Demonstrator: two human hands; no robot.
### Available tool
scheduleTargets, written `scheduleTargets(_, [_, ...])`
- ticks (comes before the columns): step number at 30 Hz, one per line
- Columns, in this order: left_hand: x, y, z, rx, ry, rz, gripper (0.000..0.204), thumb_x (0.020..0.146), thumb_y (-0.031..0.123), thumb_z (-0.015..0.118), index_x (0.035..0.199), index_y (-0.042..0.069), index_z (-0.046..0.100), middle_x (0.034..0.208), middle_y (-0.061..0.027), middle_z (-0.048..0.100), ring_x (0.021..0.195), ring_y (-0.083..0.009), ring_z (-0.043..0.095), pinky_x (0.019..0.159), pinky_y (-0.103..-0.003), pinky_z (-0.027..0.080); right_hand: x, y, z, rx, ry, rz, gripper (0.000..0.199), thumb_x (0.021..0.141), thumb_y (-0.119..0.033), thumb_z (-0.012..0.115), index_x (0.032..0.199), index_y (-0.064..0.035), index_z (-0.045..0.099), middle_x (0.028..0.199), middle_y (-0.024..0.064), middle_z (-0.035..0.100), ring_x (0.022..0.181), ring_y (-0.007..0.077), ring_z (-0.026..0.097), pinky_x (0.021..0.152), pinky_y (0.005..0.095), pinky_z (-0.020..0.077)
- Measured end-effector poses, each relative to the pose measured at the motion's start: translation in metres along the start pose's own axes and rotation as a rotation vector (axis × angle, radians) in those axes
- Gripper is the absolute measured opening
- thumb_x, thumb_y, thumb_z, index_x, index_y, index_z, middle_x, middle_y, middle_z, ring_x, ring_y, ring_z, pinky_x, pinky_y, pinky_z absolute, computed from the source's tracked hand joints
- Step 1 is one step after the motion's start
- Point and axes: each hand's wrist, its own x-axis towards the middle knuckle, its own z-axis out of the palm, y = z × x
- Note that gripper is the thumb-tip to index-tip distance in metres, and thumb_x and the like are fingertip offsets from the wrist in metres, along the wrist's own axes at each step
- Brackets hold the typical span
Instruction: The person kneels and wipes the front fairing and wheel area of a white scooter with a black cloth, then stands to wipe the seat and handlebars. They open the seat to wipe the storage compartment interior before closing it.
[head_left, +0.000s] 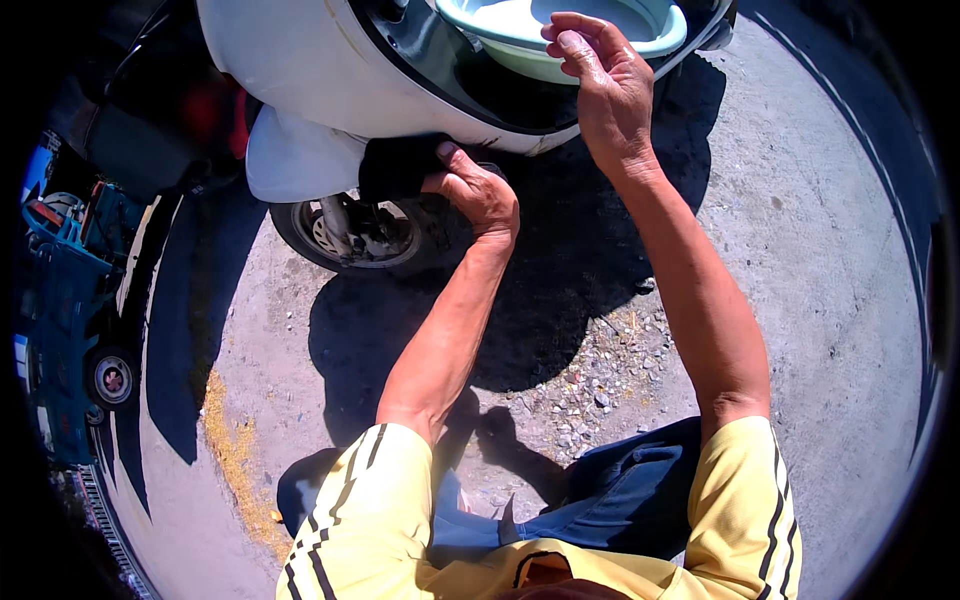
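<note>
My left hand is closed on a black cloth, with the thumb on top of it. The cloth is against the lower front of a white scooter, beside its front fender. Up at the right, my right hand is raised in front of a pale green basin. Its fingers are loosely bent and look wet, and nothing shows in them. The basin sits on the scooter's dark footboard and has light-coloured liquid in it.
Below the fender is the scooter's front wheel. Loose gravel lies on the concrete ground between my arms and the scooter's shadow. Yellow grains are scattered at the left. A blue-green vehicle stands at the far left.
</note>
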Motion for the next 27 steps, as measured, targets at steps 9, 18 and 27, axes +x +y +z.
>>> scheduleTargets(9, [0.06, 0.028, -0.07, 0.171, -0.349, 0.36, 0.043, 0.106, 0.017, 0.064, 0.137, -0.008, 0.05, 0.133, -0.0244, 0.061, 0.123, -0.0354, 0.059, 0.11, -0.045, 0.042, -0.009, 0.089, -0.062, 0.074, 0.199, 0.432, 0.027, 0.107, -0.017, 0.057, 0.126, -0.0028, 0.07, 0.111, 0.0061, 0.076, 0.094, 0.0136, 0.069, 0.087, 0.0319, 0.0553])
scheduleTargets(18, [0.078, -0.013, -0.056, 0.824, -0.849, 1.451, 0.038, 0.101, 0.026, 0.064, 0.133, 0.006, 0.067, 0.151, -0.0147, 0.058, 0.142, -0.0356, 0.052, 0.123, -0.047, 0.032, 0.001, 0.062, -0.062, 0.099, 0.228, 0.436, 0.025, 0.108, -0.021, 0.059, 0.122, -0.0025, 0.069, 0.111, 0.0059, 0.077, 0.094, 0.0132, 0.07, 0.083, 0.0301, 0.0539])
scheduleTargets(27, [0.121, 0.042, -0.042, 0.728, -1.037, 1.831, 0.03, 0.106, 0.028, 0.057, 0.13, 0.018, 0.072, 0.16, 0.0021, 0.053, 0.15, -0.0132, 0.045, 0.13, -0.042, 0.019, 0.01, 0.059, -0.066, 0.132, 0.3, 0.472, 0.028, 0.107, -0.021, 0.058, 0.118, 0.0019, 0.069, 0.103, 0.0072, 0.076, 0.089, 0.0138, 0.068, 0.08, 0.0302, 0.0535])
